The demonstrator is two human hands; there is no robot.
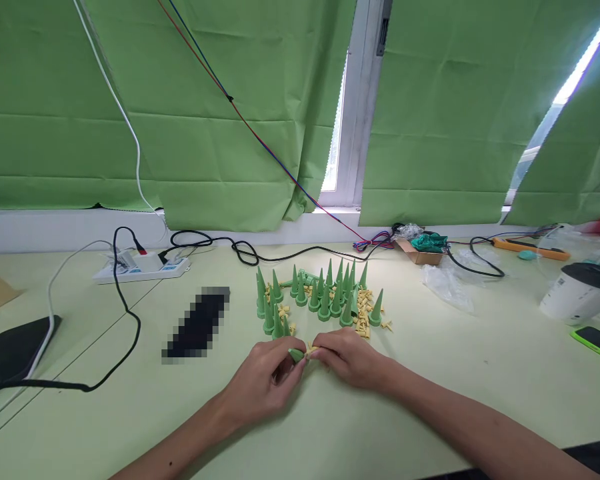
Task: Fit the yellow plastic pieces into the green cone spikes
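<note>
My left hand (270,377) is closed around a small green cone (296,355), whose end points toward my other hand. My right hand (347,355) pinches a small yellow plastic piece (310,349) against the cone's end; its exact shape is hidden by the fingers. Just beyond both hands, several green cones (324,307) stand upright on their round bases. Among them and to their right lie small loose yellow pieces (364,310).
A black blurred-out object (197,325) lies left of the cones. Behind are a power strip (145,267) and a black cable (290,255). At right are a small cardboard box (420,252), a plastic bag (447,287), a white cup (577,293) and a green-edged phone (597,343).
</note>
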